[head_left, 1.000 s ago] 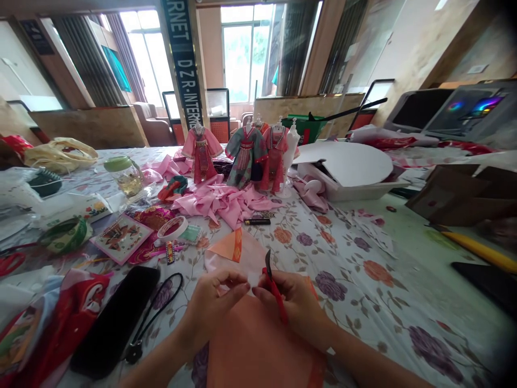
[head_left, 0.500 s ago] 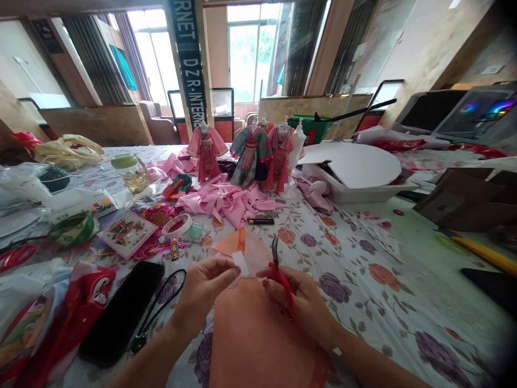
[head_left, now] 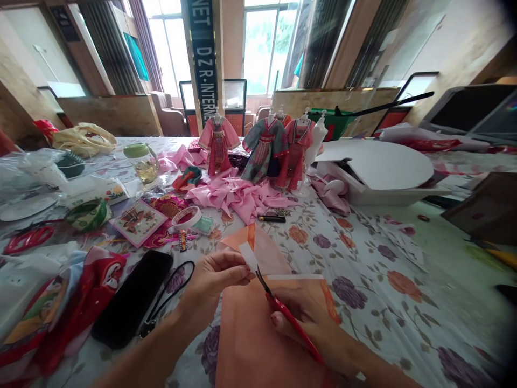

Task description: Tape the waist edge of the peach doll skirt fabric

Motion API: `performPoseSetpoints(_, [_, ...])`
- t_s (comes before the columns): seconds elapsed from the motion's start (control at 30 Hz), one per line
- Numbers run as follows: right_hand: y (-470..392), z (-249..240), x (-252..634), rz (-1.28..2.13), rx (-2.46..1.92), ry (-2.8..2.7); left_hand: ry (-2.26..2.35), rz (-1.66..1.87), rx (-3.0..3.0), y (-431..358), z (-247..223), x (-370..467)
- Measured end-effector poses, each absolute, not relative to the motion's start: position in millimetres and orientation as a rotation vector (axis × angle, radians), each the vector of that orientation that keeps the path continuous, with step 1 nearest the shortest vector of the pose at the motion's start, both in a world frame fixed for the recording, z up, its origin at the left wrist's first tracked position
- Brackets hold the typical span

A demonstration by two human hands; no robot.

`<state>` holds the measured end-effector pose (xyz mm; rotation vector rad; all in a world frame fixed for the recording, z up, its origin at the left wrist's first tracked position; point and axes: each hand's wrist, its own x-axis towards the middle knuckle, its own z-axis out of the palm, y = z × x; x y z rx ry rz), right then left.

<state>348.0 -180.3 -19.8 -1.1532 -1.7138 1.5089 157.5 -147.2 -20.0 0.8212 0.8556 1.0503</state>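
Observation:
Between the thumb and fingers of my left hand (head_left: 226, 269) is a small white strip (head_left: 247, 255), its free end pointing up. My right hand (head_left: 301, 315) is closed around red-handled scissors (head_left: 288, 318), whose dark tips touch or nearly touch the strip's lower edge. Under both hands lies a sheet of orange fabric (head_left: 250, 345), with a white band (head_left: 297, 277) along part of its top edge. Another piece of sheer orange fabric (head_left: 266, 250) lies just beyond it. Whether the scissor blades are apart is hard to make out.
Dressed doll forms (head_left: 264, 148) stand at the back behind pink fabric scraps (head_left: 230, 196). Left are a black phone (head_left: 133, 299), a tape roll (head_left: 186, 217), a green tape roll (head_left: 88, 215) and a lidded glass jar (head_left: 142, 164). A white round board (head_left: 383, 164) lies right.
The scissors have tilted from pointing upward to pointing left, their tips now at the white strip. The white band on the orange fabric has come into sight. The whole view has shifted slightly.

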Motion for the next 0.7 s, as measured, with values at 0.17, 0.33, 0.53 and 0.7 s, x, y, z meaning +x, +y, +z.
performPoseSetpoints(0.17, [-179.3, -21.8, 350.2, 1.532, -1.143, -1.789, 0.874, 1.004, 0.797, -147.8, -15.8, 157.4])
performPoseSetpoints(0.33, [-179.1, -27.2, 351.6, 1.557, -1.131, -1.793, 0.878, 0.99, 0.729, -146.1, -14.1, 155.9])
performPoseSetpoints(0.53, [-178.5, -27.3, 351.5, 1.592, -1.128, -1.799, 0.857, 0.968, 0.783, -146.1, -15.9, 154.8])
performPoseSetpoints(0.7, [-178.0, -26.4, 351.6, 1.601, -1.115, -1.79, 0.842, 0.921, 0.828, -146.0, -17.8, 155.3])
